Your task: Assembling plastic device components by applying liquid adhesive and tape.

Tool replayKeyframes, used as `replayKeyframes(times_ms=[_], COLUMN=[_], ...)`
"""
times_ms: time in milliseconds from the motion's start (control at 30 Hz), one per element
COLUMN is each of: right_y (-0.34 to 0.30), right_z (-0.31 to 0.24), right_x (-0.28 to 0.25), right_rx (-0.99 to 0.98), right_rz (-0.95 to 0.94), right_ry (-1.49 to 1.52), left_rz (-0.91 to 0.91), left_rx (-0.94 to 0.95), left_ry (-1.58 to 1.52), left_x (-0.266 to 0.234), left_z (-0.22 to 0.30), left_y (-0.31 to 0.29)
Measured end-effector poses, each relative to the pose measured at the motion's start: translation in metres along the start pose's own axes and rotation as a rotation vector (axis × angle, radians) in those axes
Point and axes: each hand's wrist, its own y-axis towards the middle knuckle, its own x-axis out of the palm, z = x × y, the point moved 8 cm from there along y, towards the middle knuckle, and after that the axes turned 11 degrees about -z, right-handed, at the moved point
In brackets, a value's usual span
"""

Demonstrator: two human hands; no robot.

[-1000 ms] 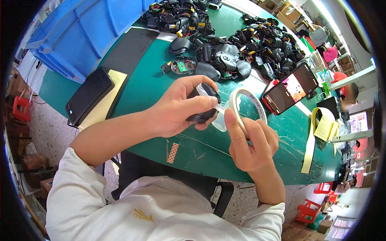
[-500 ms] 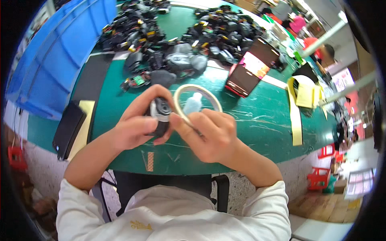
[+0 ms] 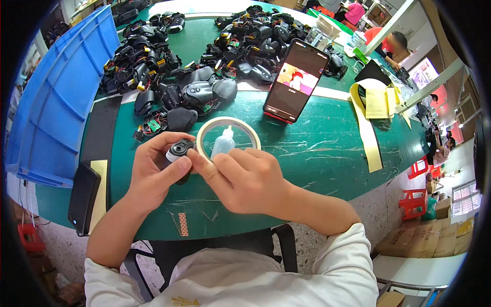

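Note:
My left hand [image 3: 146, 176] is closed round a small black plastic casing [image 3: 180, 148], fingers at its far side and thumb on the near side. A pale strip of tape shows on the casing's left side. My right hand [image 3: 250, 181] grips the near edge of a roll of cream masking tape [image 3: 225, 121], which stands tilted above the table. My right fingertips meet the casing next to my left thumb, and what lies between them is hidden. Through the roll's ring, a translucent squeeze bottle [image 3: 223, 145] with a pointed nozzle is visible behind.
Piles of black casings with wires and circuit boards [image 3: 199, 92] cover the far table. A lit phone [image 3: 296, 79] leans on a red stand. At left are a blue crate [image 3: 61, 97] and a dark phone [image 3: 84, 197]. Yellow paper [image 3: 378, 105] lies right; a co-worker [image 3: 391, 43] sits beyond.
The view has shifted, so the table things appear displaced. My left hand has turned the casing to a different tilt. Both hands keep their holds, close together.

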Motion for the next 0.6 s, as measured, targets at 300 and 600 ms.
replayKeyframes(times_ms=[300,600], right_y=[0.002,0.003], right_z=[0.004,0.006], right_x=[-0.004,-0.002], right_rx=[-0.004,-0.012], right_rz=[-0.050,-0.085], right_ry=[-0.045,-0.024], left_rz=[-0.118,-0.204], left_rx=[-0.007,-0.001], left_ry=[-0.334,-0.354], left_x=[0.011,0.008], left_z=[-0.007,-0.003], left_y=[0.003,0.000])
